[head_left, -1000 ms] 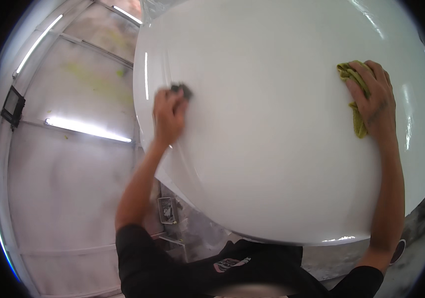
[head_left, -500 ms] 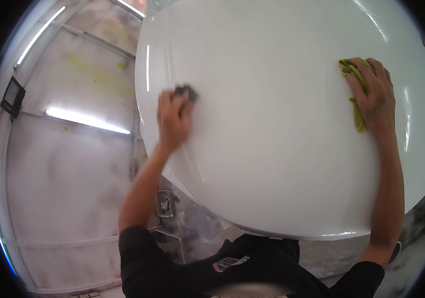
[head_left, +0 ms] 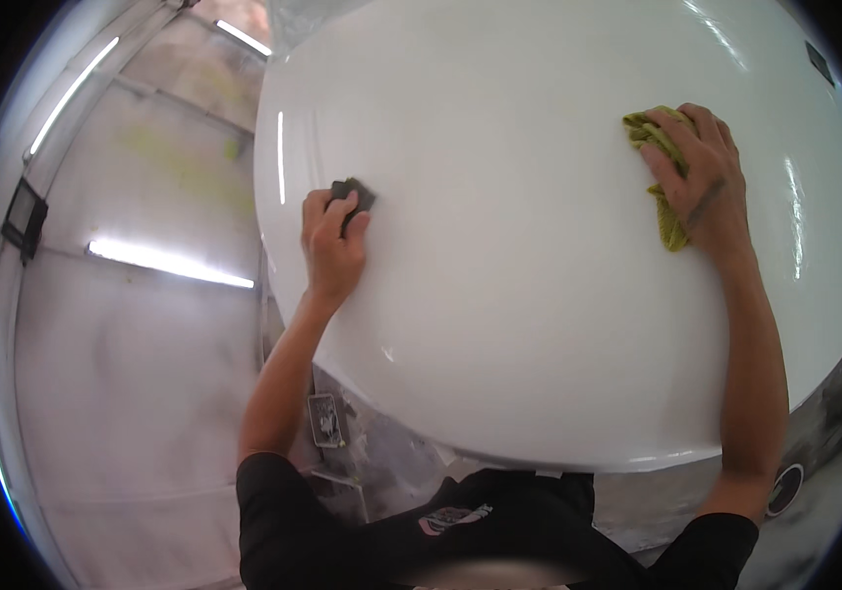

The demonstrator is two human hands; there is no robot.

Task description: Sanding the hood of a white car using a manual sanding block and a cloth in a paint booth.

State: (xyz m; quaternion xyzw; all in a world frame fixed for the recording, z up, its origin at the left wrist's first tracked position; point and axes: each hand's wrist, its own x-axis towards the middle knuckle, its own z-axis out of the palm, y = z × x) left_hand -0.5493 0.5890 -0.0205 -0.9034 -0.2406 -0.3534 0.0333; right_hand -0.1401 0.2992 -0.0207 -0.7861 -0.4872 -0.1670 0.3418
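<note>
A broad, glossy white panel that looks like a car hood (head_left: 519, 256) spreads out in front of me. On its left part, my left hand (head_left: 332, 246) grips a small dark grey sanding block or pad (head_left: 354, 199) between thumb and fingers, pressed to the surface. Farther right and a bit higher, my right hand (head_left: 701, 182) holds a crumpled yellow-green cloth (head_left: 671, 228) against the panel. Part of the cloth is hidden under the fingers, and its lower end hangs out beside the thumb.
Left of the panel stands a pale wall with lit tubes (head_left: 170, 264) and a dark-framed lamp (head_left: 25, 221). A small tray (head_left: 324, 421) sits below the panel's left edge, by plastic sheeting (head_left: 396, 452). The panel's front edge (head_left: 539, 462) runs close to my body.
My right hand and the cloth have shifted left across the panel. My left hand with the grey block is slightly left and nearer, and less blurred. The view has shifted a little.
</note>
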